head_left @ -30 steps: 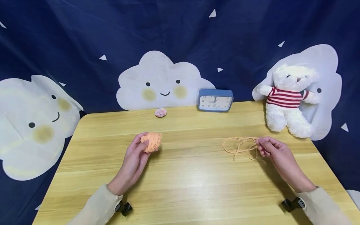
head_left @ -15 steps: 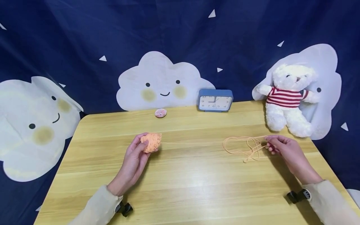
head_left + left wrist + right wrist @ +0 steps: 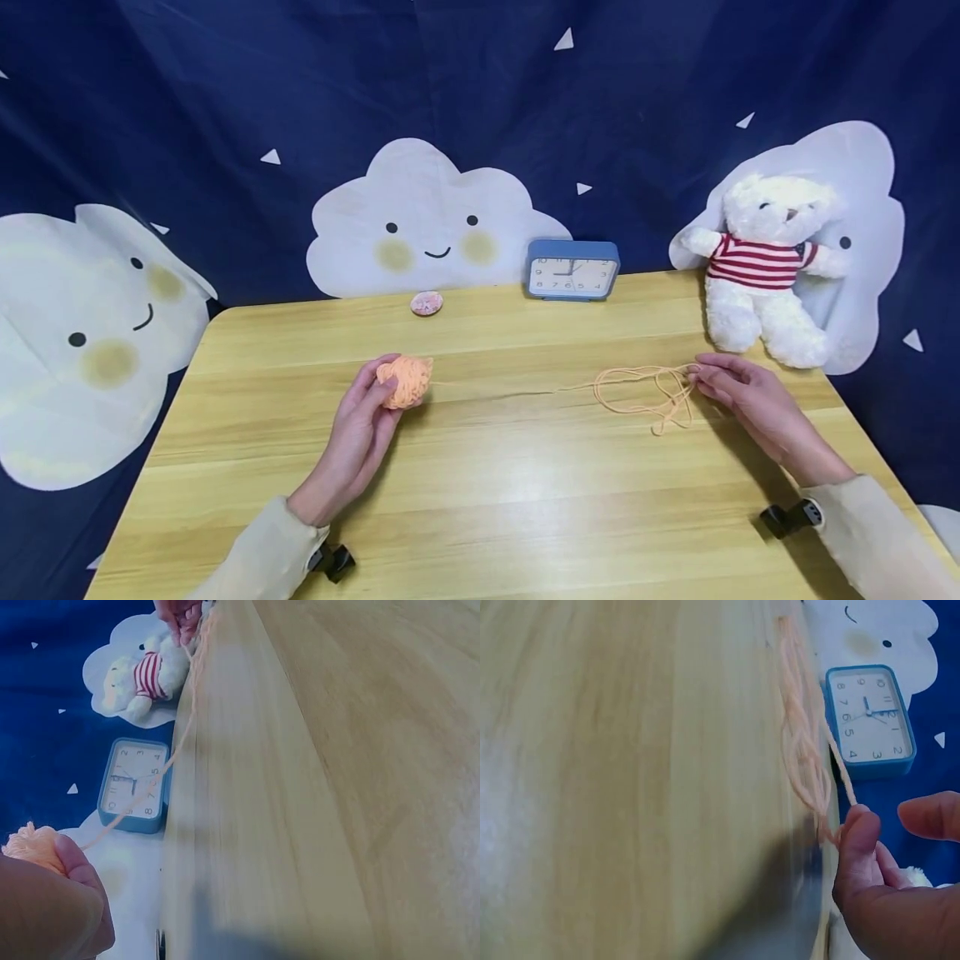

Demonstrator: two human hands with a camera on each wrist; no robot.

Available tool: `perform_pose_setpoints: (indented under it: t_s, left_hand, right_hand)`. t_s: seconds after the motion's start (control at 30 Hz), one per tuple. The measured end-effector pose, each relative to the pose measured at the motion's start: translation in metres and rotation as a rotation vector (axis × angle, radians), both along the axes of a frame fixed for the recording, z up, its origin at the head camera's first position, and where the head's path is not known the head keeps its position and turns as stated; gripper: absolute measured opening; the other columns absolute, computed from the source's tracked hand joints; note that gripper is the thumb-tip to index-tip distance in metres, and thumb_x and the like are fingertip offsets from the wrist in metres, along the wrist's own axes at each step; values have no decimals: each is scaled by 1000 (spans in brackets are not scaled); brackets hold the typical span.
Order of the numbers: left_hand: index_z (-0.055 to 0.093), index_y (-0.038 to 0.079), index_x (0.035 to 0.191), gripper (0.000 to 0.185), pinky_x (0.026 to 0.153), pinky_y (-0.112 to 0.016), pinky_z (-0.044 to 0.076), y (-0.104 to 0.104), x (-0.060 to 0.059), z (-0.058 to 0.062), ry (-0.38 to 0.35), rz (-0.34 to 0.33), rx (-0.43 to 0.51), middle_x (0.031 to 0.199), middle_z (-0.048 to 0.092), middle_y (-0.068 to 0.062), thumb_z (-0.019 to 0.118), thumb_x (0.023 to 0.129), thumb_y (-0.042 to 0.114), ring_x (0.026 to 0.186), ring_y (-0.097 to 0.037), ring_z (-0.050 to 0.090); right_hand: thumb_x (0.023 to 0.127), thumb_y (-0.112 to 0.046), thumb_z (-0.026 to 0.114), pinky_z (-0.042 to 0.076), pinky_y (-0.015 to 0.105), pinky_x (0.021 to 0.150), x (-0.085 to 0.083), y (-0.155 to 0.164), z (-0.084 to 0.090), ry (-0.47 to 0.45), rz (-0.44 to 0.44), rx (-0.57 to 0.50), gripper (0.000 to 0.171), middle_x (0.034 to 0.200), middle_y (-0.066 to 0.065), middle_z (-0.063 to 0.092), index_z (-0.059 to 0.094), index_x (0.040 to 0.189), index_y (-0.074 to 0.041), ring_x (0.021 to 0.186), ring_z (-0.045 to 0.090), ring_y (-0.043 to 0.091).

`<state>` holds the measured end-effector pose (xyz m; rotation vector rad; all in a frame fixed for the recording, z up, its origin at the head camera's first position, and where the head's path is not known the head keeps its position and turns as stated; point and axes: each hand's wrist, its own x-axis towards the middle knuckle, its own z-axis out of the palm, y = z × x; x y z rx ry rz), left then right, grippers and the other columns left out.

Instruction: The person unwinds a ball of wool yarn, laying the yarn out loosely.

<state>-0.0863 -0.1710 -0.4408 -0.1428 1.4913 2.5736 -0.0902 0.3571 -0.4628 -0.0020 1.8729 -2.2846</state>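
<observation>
In the head view my left hand (image 3: 360,427) grips a peach yarn ball (image 3: 407,382) above the left half of the table, thumb across its front. A strand runs right from the ball and crosses the gap to a bundle of loose yarn loops (image 3: 804,742). My right hand (image 3: 757,408), on the right, pinches that loose yarn. In the right wrist view the thumb (image 3: 859,836) lies over the strands, while one finger stands apart from it. The fingertips behind the thumb are partly hidden.
A blue clock (image 3: 573,271) stands at the table's back edge, with a small round pink badge (image 3: 427,303) to its left. A white teddy bear (image 3: 765,258) in a striped shirt sits at the back right. Behind hangs a dark blue curtain (image 3: 480,75) with clouds.
My right hand moved right with the yarn, then slightly back left, its finger lifting. The strand from the ball drew out, then slackened. My left hand stays almost still.
</observation>
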Motion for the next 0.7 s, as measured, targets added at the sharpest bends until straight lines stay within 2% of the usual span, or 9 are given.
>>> perform_pose_setpoints:
  t_s: [0.07,0.17,0.37,0.43,0.53,0.6,0.7]
  left_hand:
    - [39,-4,149,35,100,-35,56,1,0,0,-1,-8,0,154,37,-16,39,114,-1,134,-27,48]
    - [39,-4,148,34,100,-35,56,3,0,1,-2,-20,-4,154,37,-17,39,114,0,133,-27,49]
    - [39,-4,148,34,101,-35,56,5,2,2,-1,-31,-12,155,37,-18,39,114,0,133,-27,49]
    - [38,-5,149,35,101,-35,56,5,2,3,-1,-33,-14,155,37,-17,39,114,0,133,-27,49]
    - [38,-6,150,36,101,-35,56,6,2,2,-5,-35,-16,155,38,-17,38,115,1,134,-27,49]
    - [37,-6,151,37,102,-35,55,6,2,3,-11,-36,-15,155,38,-17,37,115,1,135,-26,48]
    - [36,-7,152,38,104,-34,54,6,2,3,-21,-33,-17,156,37,-17,37,115,1,137,-26,47]
  right_hand:
    - [112,5,54,57,21,97,1,-1,-1,3,2,25,22,118,5,78,68,125,-5,110,74,11]
    - [111,0,59,56,18,94,3,-4,-1,-20,-22,128,21,118,-1,78,70,126,-8,109,72,7]
    - [109,-9,68,54,16,78,7,-20,5,-62,-194,332,20,111,-14,72,76,121,-23,96,66,3]
    - [108,-9,69,53,17,75,6,-28,7,-55,-283,320,18,107,-13,69,74,120,-21,91,63,4]
    - [108,-8,68,53,17,72,1,-42,9,-26,-371,221,12,103,-9,67,72,116,-16,86,59,7]
    - [108,-4,66,54,17,74,-2,-53,8,9,-382,107,10,103,-7,67,72,112,-11,87,59,8]
    - [109,-2,63,53,18,72,-5,-71,8,43,-309,14,13,100,-4,65,73,110,-10,82,57,8]
